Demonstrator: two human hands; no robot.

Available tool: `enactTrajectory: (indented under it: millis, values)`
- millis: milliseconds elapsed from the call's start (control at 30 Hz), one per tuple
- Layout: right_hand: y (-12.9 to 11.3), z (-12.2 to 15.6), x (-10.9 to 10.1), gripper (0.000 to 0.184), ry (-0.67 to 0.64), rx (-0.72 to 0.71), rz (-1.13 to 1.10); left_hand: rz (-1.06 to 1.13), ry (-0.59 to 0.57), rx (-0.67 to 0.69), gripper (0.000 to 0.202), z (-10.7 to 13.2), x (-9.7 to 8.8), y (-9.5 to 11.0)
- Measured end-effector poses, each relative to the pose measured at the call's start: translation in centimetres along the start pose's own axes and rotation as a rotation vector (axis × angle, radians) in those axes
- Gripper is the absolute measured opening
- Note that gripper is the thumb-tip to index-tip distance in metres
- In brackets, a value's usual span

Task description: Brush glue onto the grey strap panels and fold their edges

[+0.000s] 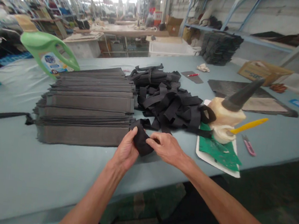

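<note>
Between my two hands is a folded black fabric strip (143,144), lifted near the front of the table. My left hand (127,151) grips its left side, thumb on top. The fingers of my right hand (165,147) pinch its right edge. Just left of my hands lie overlapping rows of dark grey fabric panels (83,133). Beyond my hands is a loose heap of black fabric strips (171,105). A bundle of dark strips (153,77) sits behind that heap.
At right, a white tray (235,173) bears a green sheet, a white pot with a yellow-handled brush (249,126), and a block with a dark cone (243,95). Pink-handled snips (249,146) lie beside it. A green jug (47,49) stands at left; a stack of dark pieces (220,48) stands behind.
</note>
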State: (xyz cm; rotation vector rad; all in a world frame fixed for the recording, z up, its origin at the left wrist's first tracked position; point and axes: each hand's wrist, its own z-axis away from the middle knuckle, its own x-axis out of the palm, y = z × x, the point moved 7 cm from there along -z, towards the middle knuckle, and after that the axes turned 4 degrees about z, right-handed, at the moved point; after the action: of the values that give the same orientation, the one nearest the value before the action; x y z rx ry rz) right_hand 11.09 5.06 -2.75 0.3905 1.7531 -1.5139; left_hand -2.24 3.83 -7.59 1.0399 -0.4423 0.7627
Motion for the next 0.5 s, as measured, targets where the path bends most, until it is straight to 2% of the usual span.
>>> enactTrajectory:
  millis: [167,300,400,500]
  values:
    - [0.9,0.3,-0.4,0.040,0.137,0.081,-0.025,-0.049,-0.013,0.028,0.027,0.9,0.0,-0.5]
    - [1.1,0.0,-1.5,0.057,0.203,0.039,-0.134,-0.060,0.015,0.056,0.027,1.2,-0.6,-0.3]
    - [1.0,-0.8,-4.1,0.062,0.272,-0.042,-0.208,-0.058,0.079,0.062,0.022,1.2,-1.6,0.1]
    - [0.9,-2.7,-8.0,0.067,0.382,-0.088,-0.239,-0.050,0.150,0.069,0.012,1.0,-2.7,0.4]
